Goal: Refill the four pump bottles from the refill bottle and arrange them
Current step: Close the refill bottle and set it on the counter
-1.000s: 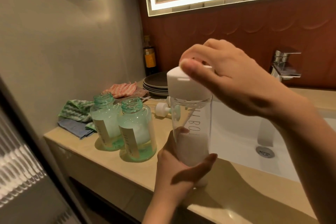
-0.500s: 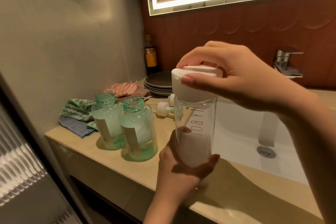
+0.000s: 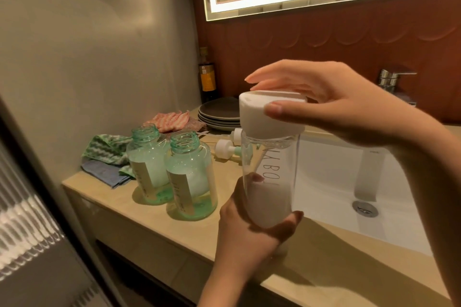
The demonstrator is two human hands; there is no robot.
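My left hand (image 3: 249, 229) grips the lower part of a clear refill bottle (image 3: 270, 174) that holds white liquid in its bottom half. It is upright above the counter's front edge. My right hand (image 3: 331, 107) is over its white cap (image 3: 264, 119), thumb on the cap's side and fingers across the top. Two green pump bottles (image 3: 147, 167) (image 3: 190, 177) stand open, without pumps, to the left on the beige counter (image 3: 154, 222). Each has a little liquid at the bottom. Two white pump heads (image 3: 224, 148) lie on the counter behind them.
A white sink basin (image 3: 349, 182) with a drain lies to the right, a chrome tap (image 3: 394, 82) behind it. Stacked dark plates (image 3: 219, 113), a dark bottle with a yellow label (image 3: 207, 77) and folded cloths (image 3: 109, 157) sit along the back and left wall.
My right hand has turned on the white cap, its fingers now stretched out flatter over the top. The bottle has shifted slightly right in view.
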